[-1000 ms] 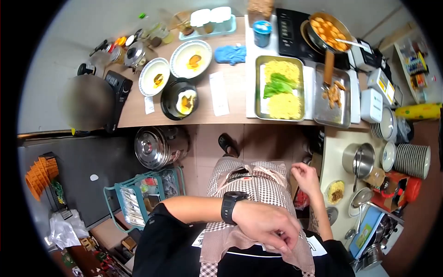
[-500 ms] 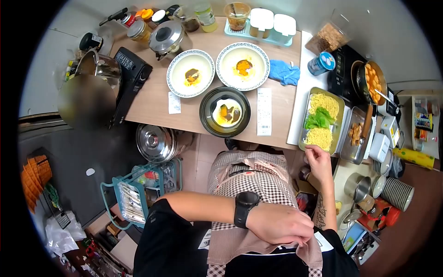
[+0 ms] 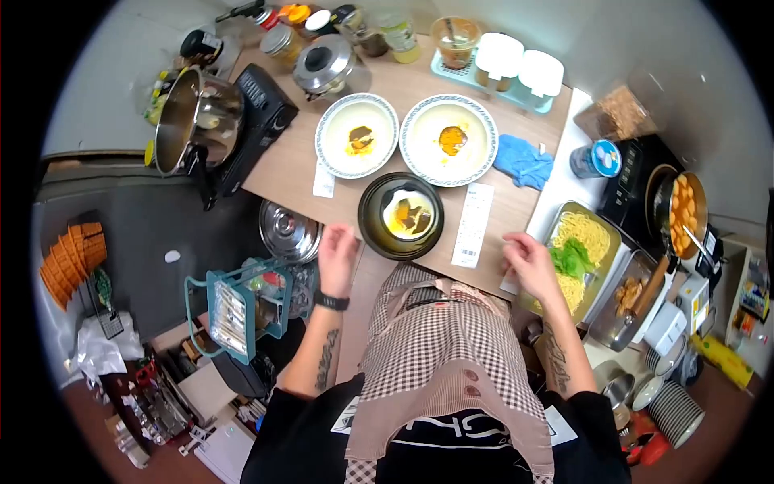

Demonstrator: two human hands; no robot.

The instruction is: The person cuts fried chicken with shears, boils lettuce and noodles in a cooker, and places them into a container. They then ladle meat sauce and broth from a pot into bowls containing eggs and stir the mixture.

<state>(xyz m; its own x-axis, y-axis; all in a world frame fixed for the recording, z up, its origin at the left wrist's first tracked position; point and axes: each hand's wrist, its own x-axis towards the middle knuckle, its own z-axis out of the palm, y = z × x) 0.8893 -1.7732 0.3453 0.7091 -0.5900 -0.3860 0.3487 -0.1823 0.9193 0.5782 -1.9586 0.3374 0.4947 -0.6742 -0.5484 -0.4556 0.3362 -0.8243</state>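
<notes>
My left hand (image 3: 337, 258), with a dark watch above it, hovers at the table's front edge, fingers loosely bent and holding nothing visible. Nearest to it is a black bowl (image 3: 372, 233) with a light liquid, brown sauce and orange paste inside. My right hand (image 3: 526, 262) is beside the noodle tray (image 3: 614, 252), its fingers loosely apart and nothing seen in them. Yellow noodles (image 3: 587, 232) and green lettuce (image 3: 572, 258) lie in that tray. Behind the black bowl stand two patterned bowls, the left one (image 3: 326, 156) and the right one (image 3: 431, 171), both with sauce and orange paste.
A steel pot (image 3: 181, 133) stands by a black stove (image 3: 266, 109) at left. At right, a pan (image 3: 695, 222) of orange pieces sits on a black cooktop (image 3: 633, 181). A long paper receipt (image 3: 473, 226) and a blue cloth (image 3: 524, 163) lie on the table.
The lid-like disc over the steel pot is gone from view. My left hand has left the apron top and moved forward to the table edge. My right hand has shifted slightly left.
</notes>
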